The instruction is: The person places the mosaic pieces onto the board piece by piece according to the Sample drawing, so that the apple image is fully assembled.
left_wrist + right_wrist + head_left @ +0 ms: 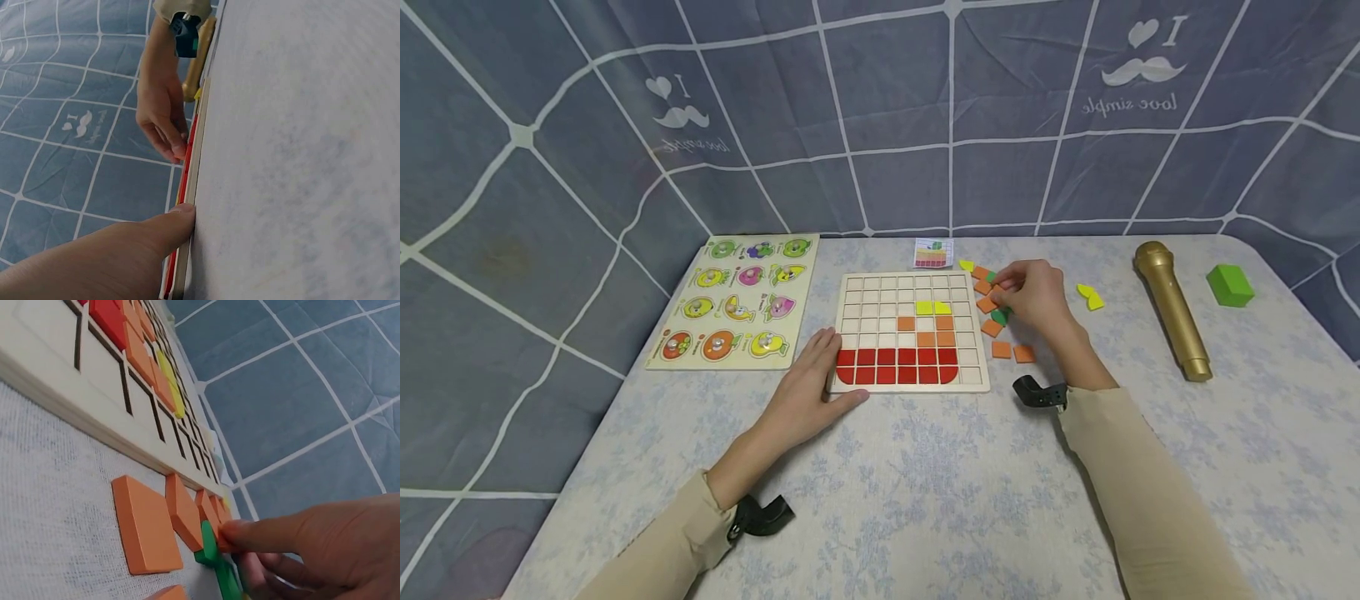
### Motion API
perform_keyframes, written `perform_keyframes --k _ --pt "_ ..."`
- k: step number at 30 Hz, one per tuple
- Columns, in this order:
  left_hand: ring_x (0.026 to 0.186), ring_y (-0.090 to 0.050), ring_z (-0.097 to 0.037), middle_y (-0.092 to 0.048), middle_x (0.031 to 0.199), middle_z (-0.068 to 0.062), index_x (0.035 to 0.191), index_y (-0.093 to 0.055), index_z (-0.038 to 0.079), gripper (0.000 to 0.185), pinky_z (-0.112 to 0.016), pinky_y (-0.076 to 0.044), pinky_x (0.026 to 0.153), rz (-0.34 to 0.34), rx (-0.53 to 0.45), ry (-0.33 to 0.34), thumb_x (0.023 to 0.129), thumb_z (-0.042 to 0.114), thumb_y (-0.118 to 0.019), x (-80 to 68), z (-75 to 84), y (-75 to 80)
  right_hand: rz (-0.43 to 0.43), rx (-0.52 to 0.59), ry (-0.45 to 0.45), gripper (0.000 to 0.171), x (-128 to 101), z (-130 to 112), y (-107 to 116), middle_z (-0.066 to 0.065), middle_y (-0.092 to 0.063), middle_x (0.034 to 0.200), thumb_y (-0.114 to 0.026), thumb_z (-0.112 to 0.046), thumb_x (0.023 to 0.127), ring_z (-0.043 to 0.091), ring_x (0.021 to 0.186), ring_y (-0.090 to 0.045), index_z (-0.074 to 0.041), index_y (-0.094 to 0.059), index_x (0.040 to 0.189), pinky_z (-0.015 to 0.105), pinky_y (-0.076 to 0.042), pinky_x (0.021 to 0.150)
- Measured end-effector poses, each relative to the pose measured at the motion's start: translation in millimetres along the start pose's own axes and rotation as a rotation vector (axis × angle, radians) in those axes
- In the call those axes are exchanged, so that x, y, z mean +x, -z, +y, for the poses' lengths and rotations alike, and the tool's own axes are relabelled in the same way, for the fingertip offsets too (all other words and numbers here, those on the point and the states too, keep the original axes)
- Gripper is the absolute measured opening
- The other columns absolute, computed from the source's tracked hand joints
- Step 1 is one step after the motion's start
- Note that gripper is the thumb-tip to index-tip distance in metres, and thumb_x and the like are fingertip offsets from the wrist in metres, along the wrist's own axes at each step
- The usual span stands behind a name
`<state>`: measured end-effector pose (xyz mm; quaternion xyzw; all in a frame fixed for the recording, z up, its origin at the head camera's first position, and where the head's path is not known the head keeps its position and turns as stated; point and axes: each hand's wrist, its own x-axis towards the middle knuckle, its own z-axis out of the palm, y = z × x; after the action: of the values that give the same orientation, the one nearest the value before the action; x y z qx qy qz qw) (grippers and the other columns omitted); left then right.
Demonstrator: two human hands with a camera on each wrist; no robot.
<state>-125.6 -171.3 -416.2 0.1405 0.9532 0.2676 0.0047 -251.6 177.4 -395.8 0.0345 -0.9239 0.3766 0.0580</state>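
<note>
The wooden grid board (973, 358) lies on the table, with two rows of red tiles (886, 357) along its front. Further back on it sit several orange tiles (926, 339) and two yellow tiles (933, 308). My left hand (805, 379) rests at the board's front left corner, fingers along the left side and thumb at the front edge. To the right of the board, my right hand (1037, 296) is among loose pieces, pinching a small orange tile (225, 542) between thumb and fingers. Green pieces (209, 544) and more loose orange tiles (145, 525) lie beside the fingertips.
A small pattern card (933, 252) is behind the board. On the left lies a fruit puzzle board (737, 300). Further right are yellow pieces (1091, 297), a gold microphone (1172, 312) and a green block (1230, 285). A grey curtain (895, 108) hangs behind the table.
</note>
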Motion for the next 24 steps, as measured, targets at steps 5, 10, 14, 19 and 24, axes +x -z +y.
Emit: perform_keyframes --k 5,10,14,19,24 --pt "0.163 -0.016 -0.037 -0.023 0.173 -0.021 0.163 -0.029 -0.006 0.098 -0.058 -0.025 0.129 -0.001 -0.007 -0.002 0.094 0.045 -0.079 -0.2 0.3 0.2 0.002 0.031 0.002 0.021 1.4 -4.9 0.1 0.020 -0.077 0.103 -0.079 -0.009 0.094 0.033 0.093 -0.072 0.002 -0.078 0.112 0.038 -0.056 0.080" --pt "0.163 -0.017 -0.037 -0.023 0.173 -0.021 0.163 -0.029 -0.006 0.099 -0.057 -0.024 0.129 -0.001 -0.013 -0.003 0.094 0.044 -0.079 -0.3 0.8 0.6 -0.021 0.070 0.059 0.021 1.3 -16.0 -4.1 0.019 -0.078 0.102 -0.080 -0.009 0.094 0.032 0.093 -0.073 0.001 -0.078 0.113 0.037 -0.058 0.079" --pt "0.163 -0.017 -0.038 -0.024 0.173 -0.022 0.162 -0.030 -0.007 0.098 -0.058 -0.025 0.129 0.004 -0.007 -0.008 0.094 0.044 -0.079 -0.9 -0.2 0.0 -0.102 0.112 0.142 0.019 -2.0 -27.9 -14.2 0.018 -0.078 0.101 -0.080 -0.008 0.094 0.032 0.093 -0.074 -0.001 -0.079 0.112 0.039 -0.059 0.082" --pt "0.163 -0.017 -0.037 -0.023 0.173 -0.021 0.163 -0.029 -0.006 0.099 -0.057 -0.024 0.129 0.001 -0.004 -0.006 0.094 0.045 -0.079 -1.1 -0.4 -0.4 -0.209 0.134 0.224 0.015 -8.0 -39.7 -31.4 0.014 -0.077 0.098 -0.079 -0.008 0.095 0.029 0.092 -0.073 -0.003 -0.080 0.109 0.042 -0.059 0.086" --pt "0.163 -0.016 -0.037 -0.023 0.173 -0.021 0.162 -0.029 -0.006 0.099 -0.056 -0.024 0.129 0.000 0.000 -0.005 0.094 0.045 -0.079 -0.1 -0.2 -0.7 -0.241 0.128 0.265 0.011 -12.6 -44.8 -43.8 0.010 -0.077 0.097 -0.079 -0.008 0.095 0.024 0.090 -0.072 -0.004 -0.080 0.105 0.040 -0.060 0.085"
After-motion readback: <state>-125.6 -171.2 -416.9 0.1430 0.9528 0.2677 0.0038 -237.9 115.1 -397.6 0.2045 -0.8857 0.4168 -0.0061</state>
